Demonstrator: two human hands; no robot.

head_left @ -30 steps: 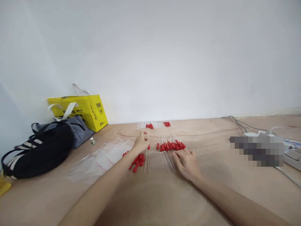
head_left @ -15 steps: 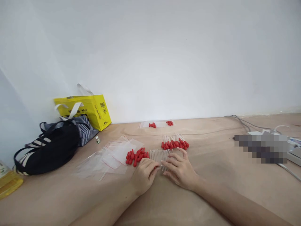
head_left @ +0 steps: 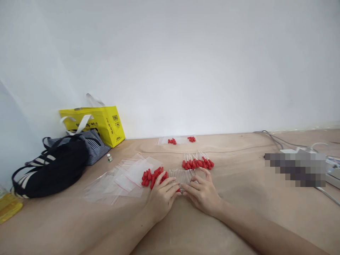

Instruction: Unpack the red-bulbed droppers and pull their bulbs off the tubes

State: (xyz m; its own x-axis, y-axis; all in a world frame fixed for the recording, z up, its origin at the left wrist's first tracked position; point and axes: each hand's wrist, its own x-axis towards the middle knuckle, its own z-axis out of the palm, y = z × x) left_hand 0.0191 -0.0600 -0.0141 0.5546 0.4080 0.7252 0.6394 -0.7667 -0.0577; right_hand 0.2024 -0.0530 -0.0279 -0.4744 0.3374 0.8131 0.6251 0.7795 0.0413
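Note:
My left hand [head_left: 162,196] is closed, its thumb and fingertips pinching a red rubber dropper bulb, only a bit of which shows. Fingertip to fingertip with it, my right hand [head_left: 203,194] is closed on the near end of a glass dropper tube; the grip itself is partly hidden. A row of clear glass tubes [head_left: 182,175] lies side by side just beyond both hands. Left of that row, a pile of loose red rubber bulbs [head_left: 149,175] partly disappears behind my left hand. Farther back lie several droppers with red bulbs fitted [head_left: 198,163], bulbs toward me.
Clear zip bags [head_left: 127,175] are spread at left. Against the wall lies a bag with red bulbs and tubes [head_left: 182,140]. A yellow bag [head_left: 113,125], a dark bag [head_left: 61,166] and a small bottle [head_left: 109,157] stand left. Cables [head_left: 273,136] and a blurred-out object [head_left: 297,170] are right.
My left hand has turned flatter, and its fingertips have come closer to those of my right hand. A red bulb now shows between the two hands at the tube's near end.

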